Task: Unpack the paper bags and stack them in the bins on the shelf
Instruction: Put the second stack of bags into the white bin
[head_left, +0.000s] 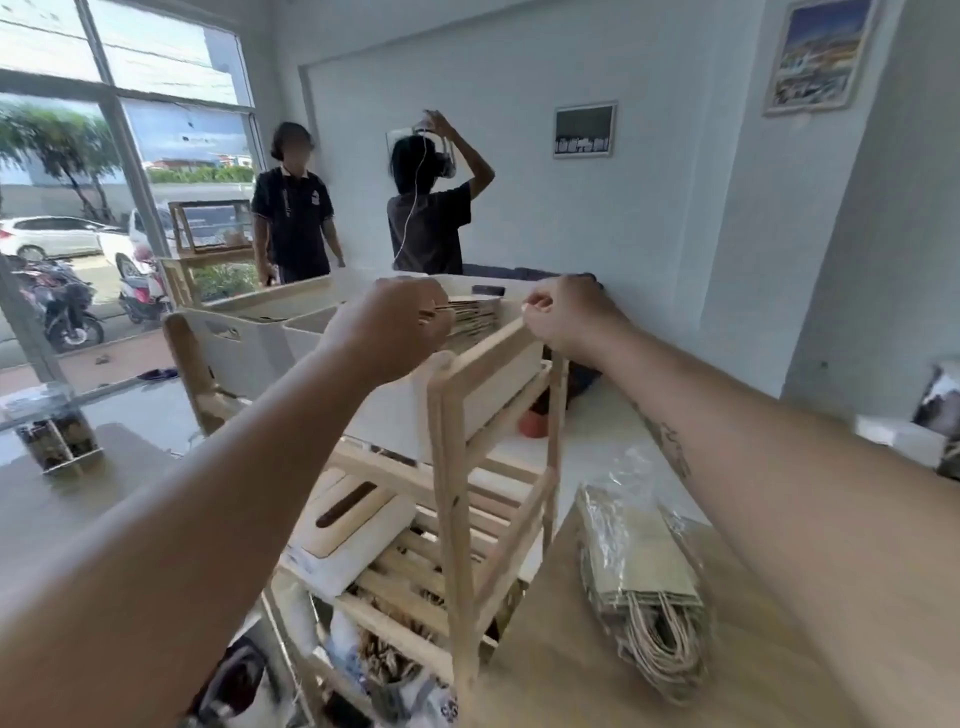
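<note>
Both my arms reach out to the top of a wooden shelf (457, 467). My left hand (395, 327) is closed around a flat stack of brown paper bags (472, 317) that lies in the white bin (498, 384) on the top level. My right hand (566, 317) pinches the bin's right rim, near the bags' far end. A second bundle of paper bags (644, 587), wrapped in clear plastic with its twine handles toward me, lies on the wooden table to the right of the shelf.
More white bins (244, 338) sit to the left on the shelf top. A white tissue box (348, 525) rests on a lower slatted level. Two people (296, 208) stand beyond the shelf by the wall. A counter with a clear holder (57, 436) is at the left.
</note>
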